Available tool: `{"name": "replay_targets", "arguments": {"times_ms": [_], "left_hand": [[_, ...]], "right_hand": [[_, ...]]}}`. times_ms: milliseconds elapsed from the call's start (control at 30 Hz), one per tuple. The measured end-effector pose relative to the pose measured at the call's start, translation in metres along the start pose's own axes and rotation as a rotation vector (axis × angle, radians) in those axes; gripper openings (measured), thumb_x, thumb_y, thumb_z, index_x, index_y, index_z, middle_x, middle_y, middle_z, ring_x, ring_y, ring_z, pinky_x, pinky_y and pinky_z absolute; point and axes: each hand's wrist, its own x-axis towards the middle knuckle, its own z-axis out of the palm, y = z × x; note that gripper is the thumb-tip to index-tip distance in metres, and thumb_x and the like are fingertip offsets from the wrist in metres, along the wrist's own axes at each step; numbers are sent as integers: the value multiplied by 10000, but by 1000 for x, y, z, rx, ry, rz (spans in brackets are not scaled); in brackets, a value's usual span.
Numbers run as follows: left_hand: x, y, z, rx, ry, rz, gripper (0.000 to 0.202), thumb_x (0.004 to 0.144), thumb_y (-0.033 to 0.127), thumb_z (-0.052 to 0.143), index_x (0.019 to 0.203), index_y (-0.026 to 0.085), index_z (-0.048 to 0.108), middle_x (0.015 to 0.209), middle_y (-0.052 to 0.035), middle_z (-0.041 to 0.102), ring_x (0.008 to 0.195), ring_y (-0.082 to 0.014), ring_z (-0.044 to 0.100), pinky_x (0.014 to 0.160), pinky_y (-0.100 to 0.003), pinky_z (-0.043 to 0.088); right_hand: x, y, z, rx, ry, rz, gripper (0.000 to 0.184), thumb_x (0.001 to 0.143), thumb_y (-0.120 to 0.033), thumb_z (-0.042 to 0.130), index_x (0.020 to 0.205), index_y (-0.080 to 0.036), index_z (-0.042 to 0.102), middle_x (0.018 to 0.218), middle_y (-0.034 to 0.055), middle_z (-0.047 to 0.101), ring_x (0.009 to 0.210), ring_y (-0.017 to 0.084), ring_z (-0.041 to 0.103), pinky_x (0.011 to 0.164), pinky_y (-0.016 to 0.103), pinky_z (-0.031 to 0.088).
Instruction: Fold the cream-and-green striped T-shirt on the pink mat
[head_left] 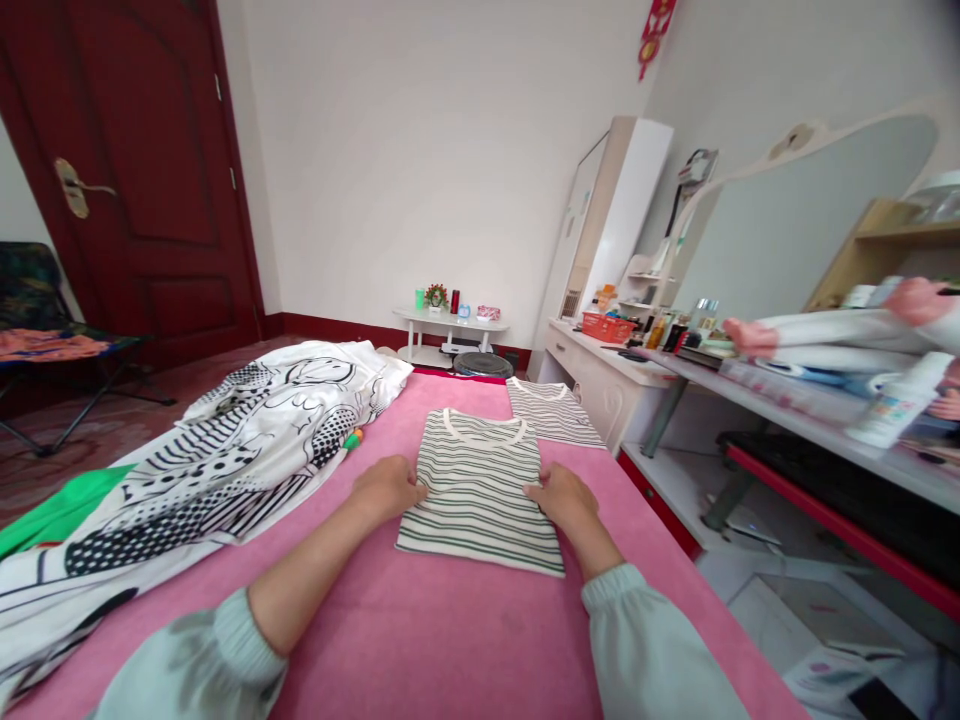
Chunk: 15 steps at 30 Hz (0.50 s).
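Note:
A white striped shirt (pixel 480 500), folded into a rough rectangle, lies on the pink bed cover (pixel 450 640) with its round collar at the far end. My left hand (pixel 386 488) grips the shirt's left edge between thumb and fingers. At the opposite edge, my right hand (pixel 564 495) pinches the cloth in the same way. Just beyond, to the right, a second folded striped shirt (pixel 559 412) rests flat near the far corner of the bed.
A crumpled black-and-white patterned cloth (pixel 285 430) covers the bed's left side, beside some green fabric (pixel 67 505). On the right stand a white dressing table (pixel 600 390) and a cluttered desk (pixel 810 420). A low white table (pixel 450 322) is against the far wall.

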Motion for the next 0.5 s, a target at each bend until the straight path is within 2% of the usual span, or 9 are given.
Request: {"name": "replay_targets", "arguments": {"times_ms": [133, 267, 400, 500], "left_hand": [[5, 0, 4, -95, 82, 35, 151, 705, 331, 579, 638, 196, 579, 738, -33, 668, 736, -207, 627, 568, -258, 365], [7, 1, 10, -267, 159, 96, 83, 699, 251, 605, 739, 189, 566, 745, -15, 660, 711, -170, 617, 579, -233, 393], [1, 10, 17, -451, 214, 239, 274, 672, 133, 603, 937, 190, 567, 770, 10, 648, 669, -136, 606, 590, -215, 423], [-6, 25, 27, -605, 244, 356, 282, 683, 95, 562, 950, 181, 589, 798, 4, 652, 676, -127, 610, 611, -214, 445]], "right_hand": [[0, -3, 0, 67, -11, -4, 459, 686, -488, 624, 1073, -245, 590, 1047, 56, 681, 984, 264, 634, 743, 333, 446], [2, -3, 3, 132, -5, -51, 519, 697, -443, 631, 1163, -223, 568, 1115, 66, 666, 1023, 244, 621, 803, 320, 444], [1, -5, 5, 148, 34, -75, 562, 696, -385, 640, 1228, -223, 554, 1116, 74, 665, 1017, 245, 621, 812, 326, 448], [-2, -13, 7, 215, 73, -142, 481, 707, -300, 626, 1184, -241, 604, 1017, 46, 691, 953, 224, 637, 794, 309, 459]]}}
